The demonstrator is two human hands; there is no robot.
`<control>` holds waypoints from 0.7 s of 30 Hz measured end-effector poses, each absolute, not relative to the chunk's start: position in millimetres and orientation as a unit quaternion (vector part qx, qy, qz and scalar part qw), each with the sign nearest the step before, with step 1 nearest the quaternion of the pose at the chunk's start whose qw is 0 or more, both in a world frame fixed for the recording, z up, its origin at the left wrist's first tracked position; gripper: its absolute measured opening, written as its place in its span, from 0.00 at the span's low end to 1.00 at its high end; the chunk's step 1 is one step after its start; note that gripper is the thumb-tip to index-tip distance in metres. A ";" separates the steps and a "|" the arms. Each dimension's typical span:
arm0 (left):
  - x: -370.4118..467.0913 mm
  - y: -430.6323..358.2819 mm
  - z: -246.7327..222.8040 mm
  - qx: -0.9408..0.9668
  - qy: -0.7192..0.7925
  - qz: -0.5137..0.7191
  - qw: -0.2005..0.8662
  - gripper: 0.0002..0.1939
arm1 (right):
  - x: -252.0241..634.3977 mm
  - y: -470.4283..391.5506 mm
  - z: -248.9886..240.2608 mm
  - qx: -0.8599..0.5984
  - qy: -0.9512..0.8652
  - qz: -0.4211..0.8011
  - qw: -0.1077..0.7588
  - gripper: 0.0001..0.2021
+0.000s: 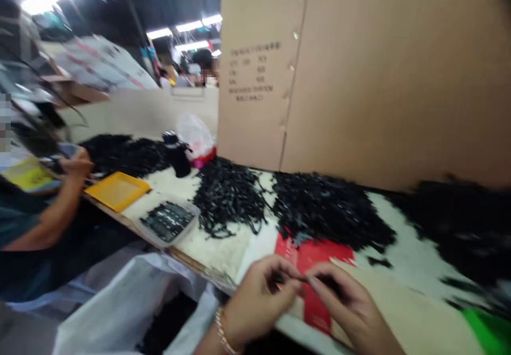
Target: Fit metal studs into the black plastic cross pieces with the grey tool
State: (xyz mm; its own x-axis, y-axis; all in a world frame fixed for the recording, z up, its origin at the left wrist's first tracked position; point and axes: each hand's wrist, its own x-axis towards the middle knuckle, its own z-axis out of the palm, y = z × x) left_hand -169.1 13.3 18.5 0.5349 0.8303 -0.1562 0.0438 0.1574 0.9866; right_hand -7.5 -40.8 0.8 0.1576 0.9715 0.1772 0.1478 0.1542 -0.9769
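Note:
Above the table's near edge, my left hand [265, 294] pinches one end of a small dark strip [302, 279]. My right hand [345, 302] grips the same strip from the other side, fingertips close to the left ones. Its exact kind is too small and blurred to tell. Beneath both hands lies a red sheet [319, 256] on the table. Just beyond the hands is a heap of black strips [323, 206], and left of it sits a second heap of thin black strips [229, 195].
A clear tray [191, 219] of black pieces and a yellow tray [117, 191] stand leftward. Tall cardboard [379, 78] walls the back. At right is another black pile [467, 222]. A white sack [107, 296] hangs open below the edge. A co-worker's arm [59, 206] is far left.

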 end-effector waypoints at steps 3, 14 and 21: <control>-168.7 10.6 14.7 0.554 0.383 0.281 0.684 0.17 | -4.3 -47.4 -3.6 -0.577 -0.546 0.332 0.509 0.14; -127.7 -10.9 5.0 0.440 0.413 0.276 0.748 0.15 | 4.0 -87.9 -16.2 -0.611 -0.530 0.172 0.563 0.12; -126.7 -16.3 7.6 0.418 0.415 0.276 0.760 0.15 | 1.6 -82.7 -12.8 -0.582 -0.578 0.132 0.557 0.03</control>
